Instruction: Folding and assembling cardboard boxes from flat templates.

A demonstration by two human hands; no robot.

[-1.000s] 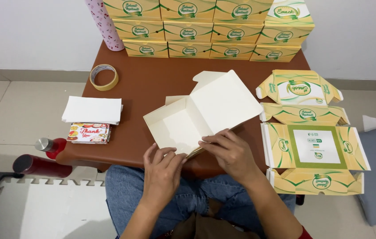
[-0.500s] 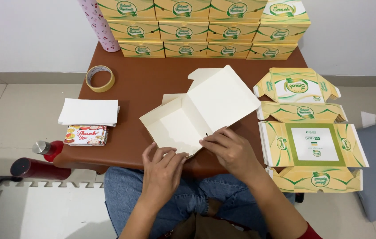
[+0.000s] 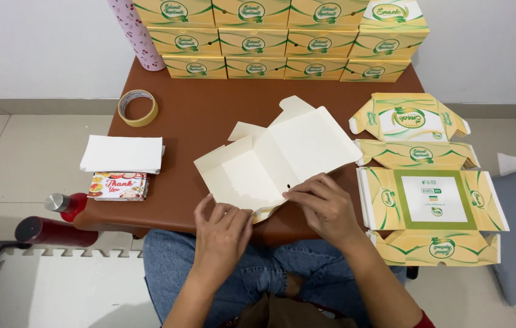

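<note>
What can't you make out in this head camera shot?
- Left hand fingertips: tucked under the white unfolded cardboard box.
- Top row of yellow-green folded boxes: cut by the upper edge.
- Pink patterned cylinder: top cut off.
- Red bottle: partly under the brown table.

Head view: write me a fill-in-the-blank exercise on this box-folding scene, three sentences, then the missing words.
1. Both hands, left hand and right hand, touch the near edge of the unfolded white ____.
2. The roll of tape lies on the ____ table.
3. The finished yellow boxes are stacked at the table's ____ edge.

Missing words: box; brown; far
</note>
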